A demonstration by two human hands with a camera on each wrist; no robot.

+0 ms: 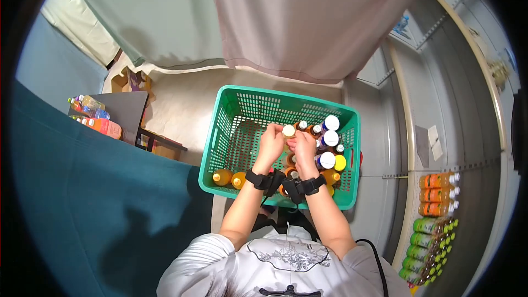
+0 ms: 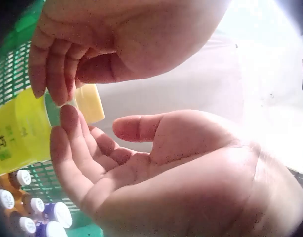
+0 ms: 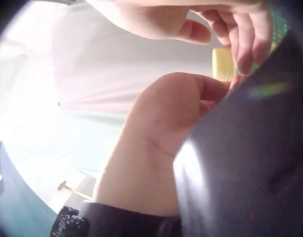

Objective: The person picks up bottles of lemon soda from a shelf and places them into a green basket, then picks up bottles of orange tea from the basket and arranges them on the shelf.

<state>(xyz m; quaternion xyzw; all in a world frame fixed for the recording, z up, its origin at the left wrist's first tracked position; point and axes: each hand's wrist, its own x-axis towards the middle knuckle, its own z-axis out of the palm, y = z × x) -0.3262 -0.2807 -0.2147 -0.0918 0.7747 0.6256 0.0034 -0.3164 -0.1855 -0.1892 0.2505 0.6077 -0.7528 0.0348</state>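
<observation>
My left hand [image 1: 268, 147] and right hand [image 1: 304, 148] meet over the green crate [image 1: 204, 159], fingertips on a bottle between them. This bottle [image 2: 23, 128] has a yellow label and a pale yellow cap [image 2: 91, 102]. In the left wrist view, curled fingers from both sides hold it around the neck, just below the cap; both thumbs stay off it. Below and beside the hands, several bottles with white lids [image 1: 327, 160] fill the crate's right part. Two orange bottles [image 1: 222, 177] are at its near left. The lower part of the held bottle is hidden in the head view.
A shelf at the right bears orange drink bottles [image 1: 437, 194] and green-labelled bottles [image 1: 426, 240]. At the left, a dark table [image 1: 129, 107] holds more bottles [image 1: 104, 126]. Curtains [image 1: 297, 22] hang beyond the crate, and a teal cloth [image 1: 110, 187] is at the near left.
</observation>
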